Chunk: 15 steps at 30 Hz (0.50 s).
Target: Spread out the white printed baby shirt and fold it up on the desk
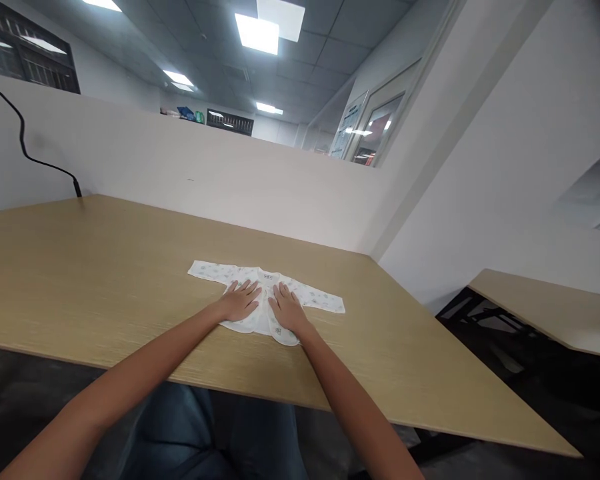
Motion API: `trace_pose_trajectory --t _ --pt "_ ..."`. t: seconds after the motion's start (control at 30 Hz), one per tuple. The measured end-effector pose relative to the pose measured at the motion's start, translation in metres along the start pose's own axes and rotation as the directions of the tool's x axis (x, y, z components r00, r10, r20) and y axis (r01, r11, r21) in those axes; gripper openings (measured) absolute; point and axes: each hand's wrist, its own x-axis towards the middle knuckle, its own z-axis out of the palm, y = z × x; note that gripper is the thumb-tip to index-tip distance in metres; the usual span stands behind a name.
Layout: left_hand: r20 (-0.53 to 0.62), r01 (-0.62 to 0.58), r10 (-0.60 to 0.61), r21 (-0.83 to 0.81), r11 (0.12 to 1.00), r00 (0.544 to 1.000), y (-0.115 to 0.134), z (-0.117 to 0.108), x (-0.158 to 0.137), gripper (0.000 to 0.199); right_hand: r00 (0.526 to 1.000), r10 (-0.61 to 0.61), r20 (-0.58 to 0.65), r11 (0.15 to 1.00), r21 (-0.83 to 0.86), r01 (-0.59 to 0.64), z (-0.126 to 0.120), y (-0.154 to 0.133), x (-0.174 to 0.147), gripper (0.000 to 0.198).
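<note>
A small white baby shirt (pixel 263 323) with a faint print lies spread flat, its two long sleeves stretched out to the sides and its neckline facing away from me. My left hand (pixel 239 301) rests palm down on the left half of its front, fingers spread. On the right half lies my right hand (pixel 287 309), also flat with its fingers stretched out. Both hands press on the cloth without gripping it. Parts of the shirt's front are hidden under them.
The shirt lies on a wooden table (pixel 130 267), near its front edge. A low white partition (pixel 240 180) stands behind it. At the back left a black cable (pixel 23 133) hangs down to the table. Another table (pixel 545 303) stands to the right.
</note>
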Motion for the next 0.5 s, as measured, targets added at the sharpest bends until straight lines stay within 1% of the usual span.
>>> trace_pose_trajectory --t 0.07,0.1,0.13,0.17,0.27,0.33,0.43,0.5 --pt "-0.010 0.013 -0.013 -0.007 1.000 1.000 -0.001 -0.001 0.000 0.064 0.991 -0.073 -0.110 0.995 0.065 0.081 -0.002 0.003 0.000 0.060" --pt "-0.010 0.019 -0.019 -0.008 1.000 1.000 -0.001 -0.002 0.001 0.065 0.985 -0.098 -0.142 0.990 0.084 0.111 -0.002 0.005 0.001 0.059" --pt "-0.007 0.024 -0.024 -0.008 1.000 1.000 -0.001 -0.002 0.001 0.066 0.983 -0.110 -0.146 0.988 0.090 0.124 -0.002 0.007 0.002 0.058" --pt "-0.002 0.027 -0.027 -0.008 1.000 1.000 -0.001 -0.002 0.001 0.067 0.986 -0.109 -0.124 0.989 0.082 0.119 -0.001 0.009 0.003 0.058" --pt "0.016 0.023 -0.023 -0.012 1.000 1.000 0.000 -0.004 0.001 0.068 0.997 -0.081 0.000 0.996 0.025 0.081 0.005 0.013 0.007 0.062" --pt "0.017 0.020 -0.020 -0.025 0.999 1.000 0.001 -0.005 0.000 0.068 0.996 -0.069 0.051 0.998 0.008 0.069 0.009 0.014 0.009 0.066" --pt "-0.003 0.014 -0.015 -0.061 0.998 1.000 0.000 -0.006 -0.001 0.068 0.996 -0.058 0.065 0.998 0.036 0.056 0.010 0.015 0.008 0.068" --pt "-0.035 -0.003 0.000 -0.106 0.994 0.999 -0.003 -0.005 -0.001 0.065 0.996 -0.077 0.041 0.992 0.099 0.072 0.007 0.015 0.005 0.067"
